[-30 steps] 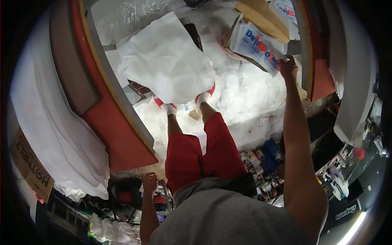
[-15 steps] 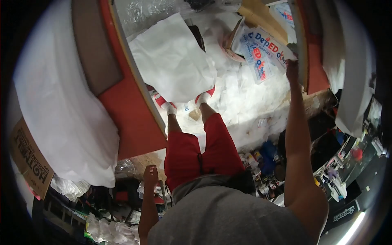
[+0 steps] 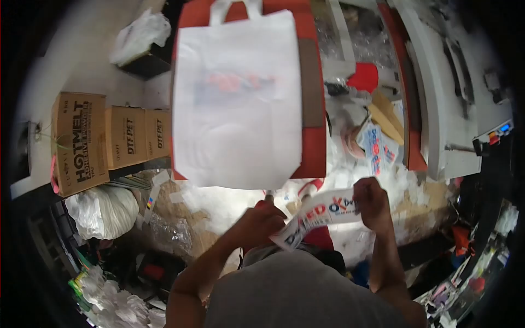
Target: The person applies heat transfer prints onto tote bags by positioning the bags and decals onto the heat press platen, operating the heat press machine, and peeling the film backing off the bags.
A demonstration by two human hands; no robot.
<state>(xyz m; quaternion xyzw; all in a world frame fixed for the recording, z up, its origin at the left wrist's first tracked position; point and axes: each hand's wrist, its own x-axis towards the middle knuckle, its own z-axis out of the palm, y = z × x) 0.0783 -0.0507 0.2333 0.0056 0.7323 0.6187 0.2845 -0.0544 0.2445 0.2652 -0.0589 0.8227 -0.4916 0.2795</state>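
My right hand [image 3: 373, 205] is closed on the right end of a printed film sheet [image 3: 322, 213] with red and dark lettering. The sheet curves across in front of my body. At its other end, my left hand [image 3: 260, 223] has curled fingers against the sheet's edge; the fingertips are partly hidden. Beyond both hands, a white tote bag [image 3: 238, 126] lies flat, its handles pointing away from me. A faint, blurred reddish print shows on its upper part. Under the bag is a red board [image 3: 314, 156] with a brown panel along its right side.
Cardboard boxes [image 3: 82, 142] stand at the left, above a stuffed clear plastic bag [image 3: 104, 210]. More printed sheets [image 3: 377, 150] lie at the right beside brown cardboard [image 3: 387, 116]. A white machine [image 3: 437, 98] with a red edge runs along the right. Pale scraps cover the floor.
The view has swung left, bringing the tote bag to the middle. My right hand has drawn a printed sheet from the pile towards me, and my left hand has come up to it.
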